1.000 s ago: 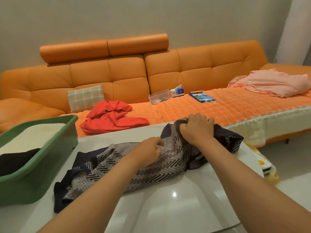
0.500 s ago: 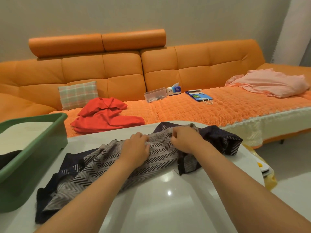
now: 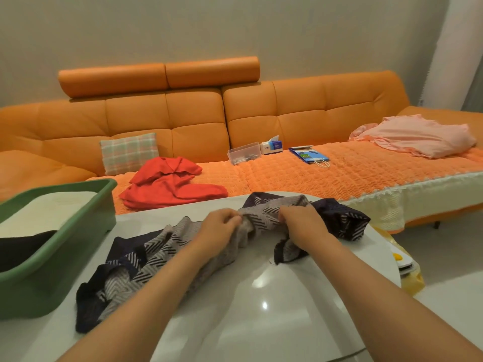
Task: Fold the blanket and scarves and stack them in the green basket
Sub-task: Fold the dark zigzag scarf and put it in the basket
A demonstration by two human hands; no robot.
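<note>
A grey and navy zigzag-patterned scarf (image 3: 136, 267) lies crumpled across the white table (image 3: 261, 309). My left hand (image 3: 218, 231) grips a bunched fold near the scarf's middle. My right hand (image 3: 300, 226) grips the fabric a little to the right of it, knuckles up. The green basket (image 3: 65, 259) stands at the table's left edge and holds a cream folded cloth (image 3: 49, 212) with a black one (image 3: 21, 246) in front. A red cloth (image 3: 170, 186) lies loose on the sofa behind the table. A pink blanket (image 3: 418, 134) is heaped at the sofa's far right.
The orange sofa (image 3: 261, 113) runs along the wall, with a plaid cushion (image 3: 129, 152), a clear plastic box (image 3: 243, 152), a tissue box (image 3: 271, 146) and a blue bag (image 3: 309, 156) on its seat. A yellow bag (image 3: 407, 270) sits on the floor by the table's right edge.
Both hands have drawn closer together along the scarf and regripped it. The right hand moved in from the far end towards the middle, and the fabric between them has bunched up.
</note>
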